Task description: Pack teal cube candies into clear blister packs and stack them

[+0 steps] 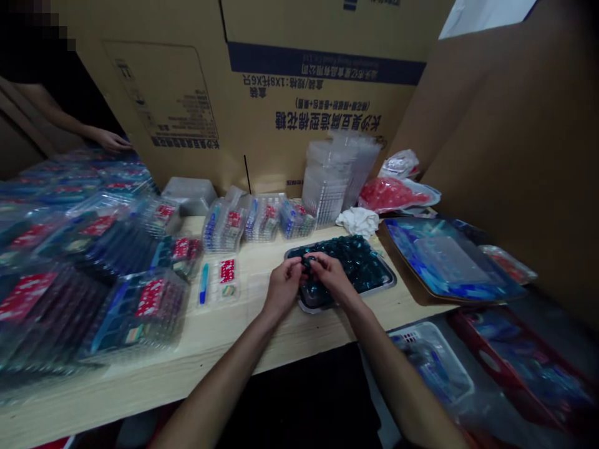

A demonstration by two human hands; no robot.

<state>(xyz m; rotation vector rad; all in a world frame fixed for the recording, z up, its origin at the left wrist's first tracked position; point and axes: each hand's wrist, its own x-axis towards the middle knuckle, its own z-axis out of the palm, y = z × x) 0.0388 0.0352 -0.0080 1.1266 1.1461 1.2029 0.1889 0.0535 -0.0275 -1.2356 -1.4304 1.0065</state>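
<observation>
Over the left side of a shallow tray (306, 307), my left hand (283, 284) and my right hand (331, 276) meet with their fingertips pinched together. Between them is a small dark glossy piece (307, 263), partly hidden by the fingers. The tray holds a heap of dark teal, shiny pieces (358, 262) that look individually wrapped. Left of my left hand, a clear blister pack (228, 280) lies on the table with a red patterned packet and a small striped piece in it. A blue pen-like stick (204, 284) lies beside that pack.
Filled clear packs (140, 312) stand in rows at the left. Stacked clear trays (327, 181), a white cloth (358, 221) and a bag of red packets (395, 193) are behind the tray. A cardboard box (444, 262) stands right. A co-worker's hand (110, 140) is far left.
</observation>
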